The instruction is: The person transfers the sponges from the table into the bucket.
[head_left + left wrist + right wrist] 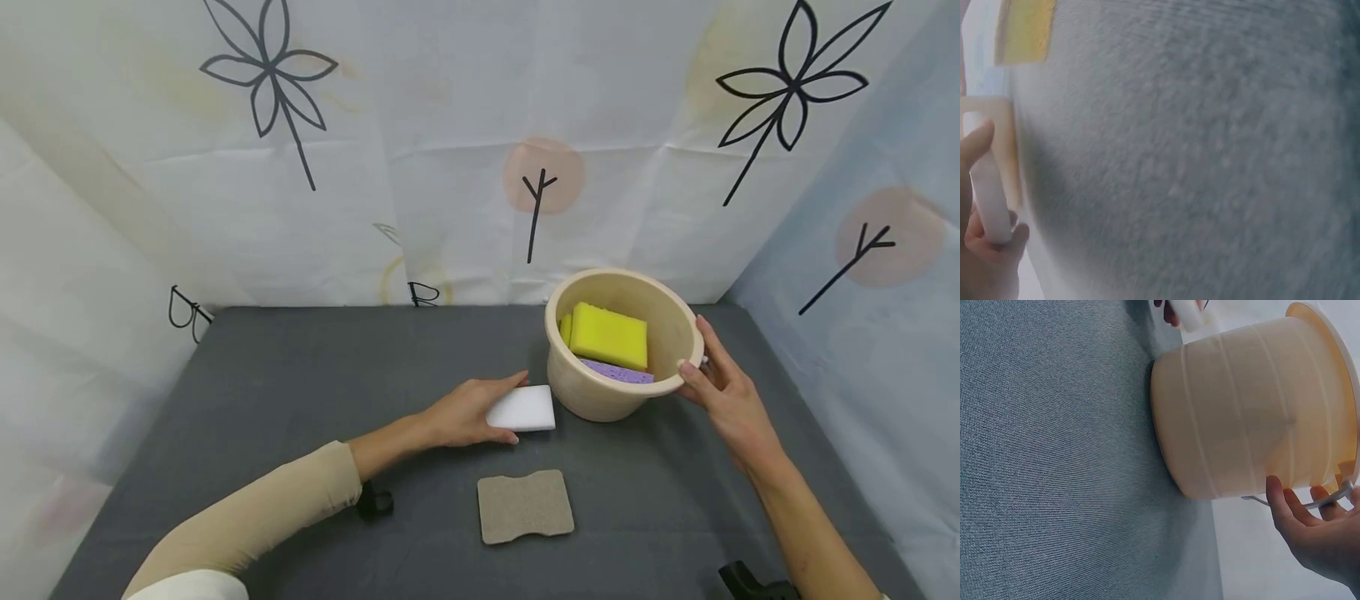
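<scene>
My left hand pinches a white sponge between thumb and fingers, just left of the bucket. The left wrist view shows this white sponge side-on in the grip. A cream plastic bucket stands on the table, and my right hand holds its right rim, thumb over the edge and fingers outside. Inside the bucket lie yellow sponges and a purple sponge. A grey-brown scouring pad with notched sides lies flat in front of the left hand.
A dark grey cloth covers the table. Patterned white curtains hang behind it and along both sides. The bucket's wire handle hangs near my right fingers.
</scene>
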A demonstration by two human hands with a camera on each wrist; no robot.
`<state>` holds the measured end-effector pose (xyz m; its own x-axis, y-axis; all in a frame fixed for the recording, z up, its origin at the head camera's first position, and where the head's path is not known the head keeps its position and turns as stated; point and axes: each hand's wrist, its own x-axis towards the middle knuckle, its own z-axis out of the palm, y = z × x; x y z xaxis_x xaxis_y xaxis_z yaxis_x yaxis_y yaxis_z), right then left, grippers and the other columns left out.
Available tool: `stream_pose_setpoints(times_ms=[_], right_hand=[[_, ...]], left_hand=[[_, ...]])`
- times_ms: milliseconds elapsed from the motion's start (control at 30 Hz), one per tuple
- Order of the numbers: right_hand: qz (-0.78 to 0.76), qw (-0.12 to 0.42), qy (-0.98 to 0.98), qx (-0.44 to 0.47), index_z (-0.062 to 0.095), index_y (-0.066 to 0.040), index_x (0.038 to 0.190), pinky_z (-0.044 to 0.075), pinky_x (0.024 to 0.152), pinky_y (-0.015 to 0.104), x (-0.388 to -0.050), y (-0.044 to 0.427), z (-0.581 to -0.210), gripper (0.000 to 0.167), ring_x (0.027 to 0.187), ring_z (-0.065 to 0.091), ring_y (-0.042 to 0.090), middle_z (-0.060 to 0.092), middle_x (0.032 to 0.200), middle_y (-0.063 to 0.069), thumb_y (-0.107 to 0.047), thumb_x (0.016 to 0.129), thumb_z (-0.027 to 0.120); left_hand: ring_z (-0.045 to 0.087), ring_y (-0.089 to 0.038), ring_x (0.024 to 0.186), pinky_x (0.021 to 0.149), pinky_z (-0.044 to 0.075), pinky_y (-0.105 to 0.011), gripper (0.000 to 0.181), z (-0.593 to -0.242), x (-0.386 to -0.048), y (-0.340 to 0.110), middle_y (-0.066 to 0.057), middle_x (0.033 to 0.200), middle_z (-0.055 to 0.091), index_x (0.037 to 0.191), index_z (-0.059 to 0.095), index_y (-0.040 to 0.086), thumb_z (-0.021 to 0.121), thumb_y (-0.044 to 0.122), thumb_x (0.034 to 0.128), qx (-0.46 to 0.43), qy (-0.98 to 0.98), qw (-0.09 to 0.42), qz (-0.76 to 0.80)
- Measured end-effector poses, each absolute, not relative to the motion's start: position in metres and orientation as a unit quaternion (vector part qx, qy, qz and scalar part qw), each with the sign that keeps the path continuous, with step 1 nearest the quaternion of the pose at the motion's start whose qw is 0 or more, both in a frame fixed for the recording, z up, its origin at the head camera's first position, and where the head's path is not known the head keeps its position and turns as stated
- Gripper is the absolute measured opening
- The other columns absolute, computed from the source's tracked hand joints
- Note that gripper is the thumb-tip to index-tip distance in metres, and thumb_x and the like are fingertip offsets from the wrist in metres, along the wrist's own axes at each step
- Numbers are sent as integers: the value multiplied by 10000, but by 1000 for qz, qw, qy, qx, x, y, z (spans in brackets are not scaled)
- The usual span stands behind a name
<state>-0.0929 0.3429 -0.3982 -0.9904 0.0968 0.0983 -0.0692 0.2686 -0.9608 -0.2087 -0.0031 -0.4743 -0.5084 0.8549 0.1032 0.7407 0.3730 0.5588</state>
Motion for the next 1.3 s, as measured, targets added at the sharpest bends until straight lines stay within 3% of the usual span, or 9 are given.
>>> stream_pose_setpoints(times_ms=[100,300,500,733,967,1300], right_hand=[[600,70,-797,-8,117,-330,1592,507,830,142,-94,343,-398,731,1359,401,122,39,1666,83,-137,1031,545],[587,70,-807,-10,102,-330,1593,507,825,139,-94,344,-397,734,1358,405,116,38,1665,91,-150,1034,542],[590,74,-804,-8,109,-325,1594,513,818,145,-92,344,-398,738,1310,438,64,46,1665,92,-131,1031,545],[582,70,-810,-20,105,-365,1586,514,821,149,-94,343,-398,735,1337,428,117,66,1666,67,-160,1034,545],[582,69,-810,-15,90,-322,1595,515,816,148,-90,344,-400,737,1317,431,69,47,1664,103,-147,1036,537],[578,71,-812,-12,99,-369,1586,513,831,155,-92,342,-398,725,1337,421,72,60,1667,49,-174,1040,534]], left_hand=[[564,-101,1126,898,485,-284,825,-468,-211,-6,3,1404,543,1479,459,119,841,388,799,484,818,68,304],[553,-143,1109,842,507,-283,795,-451,-213,-12,-10,1345,503,1444,520,122,872,348,768,500,793,12,347],[591,-116,1102,843,517,-268,774,-435,-219,-15,0,1319,594,1400,563,101,880,371,747,532,755,-32,382],[634,-139,1095,848,527,-282,710,-413,-221,-16,-35,1241,670,1312,631,82,906,354,717,555,719,-91,409],[623,-134,1091,832,511,-248,691,-393,-223,-2,-35,1246,661,1313,629,74,901,326,730,570,704,-101,411],[589,-127,1125,849,482,-238,675,-369,-236,25,-3,1251,661,1308,648,108,888,378,739,568,723,-114,377]])
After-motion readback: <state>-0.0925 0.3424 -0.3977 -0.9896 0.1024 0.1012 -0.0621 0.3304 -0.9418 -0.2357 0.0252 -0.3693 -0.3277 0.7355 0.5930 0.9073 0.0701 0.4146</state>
